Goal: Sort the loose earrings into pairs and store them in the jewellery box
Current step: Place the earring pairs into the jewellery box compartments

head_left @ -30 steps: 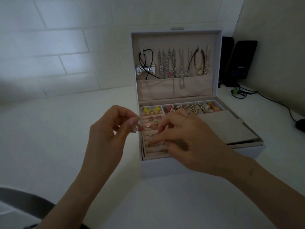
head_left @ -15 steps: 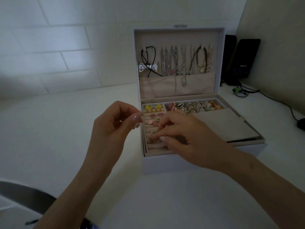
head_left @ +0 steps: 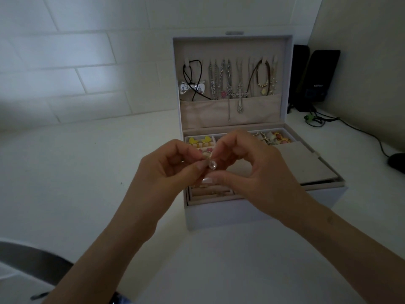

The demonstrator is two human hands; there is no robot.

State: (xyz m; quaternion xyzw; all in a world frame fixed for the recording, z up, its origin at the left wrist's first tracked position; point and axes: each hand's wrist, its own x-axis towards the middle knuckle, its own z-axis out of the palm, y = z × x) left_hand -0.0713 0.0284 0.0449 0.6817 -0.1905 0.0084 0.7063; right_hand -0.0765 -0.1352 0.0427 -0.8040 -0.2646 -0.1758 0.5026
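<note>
A white jewellery box [head_left: 241, 213] stands open on the white table, its lid upright with necklaces [head_left: 228, 84] hanging inside. Its tray holds rows of earrings, among them a yellow pair [head_left: 199, 140] at the back left and several coloured pieces [head_left: 276, 137] at the back right. Both hands meet above the tray's left side. My left hand [head_left: 166, 172] pinches a small earring with a clear round stone [head_left: 212, 165] between thumb and forefinger. My right hand [head_left: 247, 170] pinches the same earring at its top from the other side. The hands hide much of the earring rows.
A grey flat insert [head_left: 306, 163] lies over the right half of the box. Black speakers [head_left: 315, 80] and cables [head_left: 317, 121] stand at the back right by the wall, with a dark mouse [head_left: 397, 162] at the right edge. A tiled wall runs behind.
My right hand has lifted off the earring rows and come up to meet my left hand, now pinching the clear-stone earring together with it. The view has shifted slightly.
</note>
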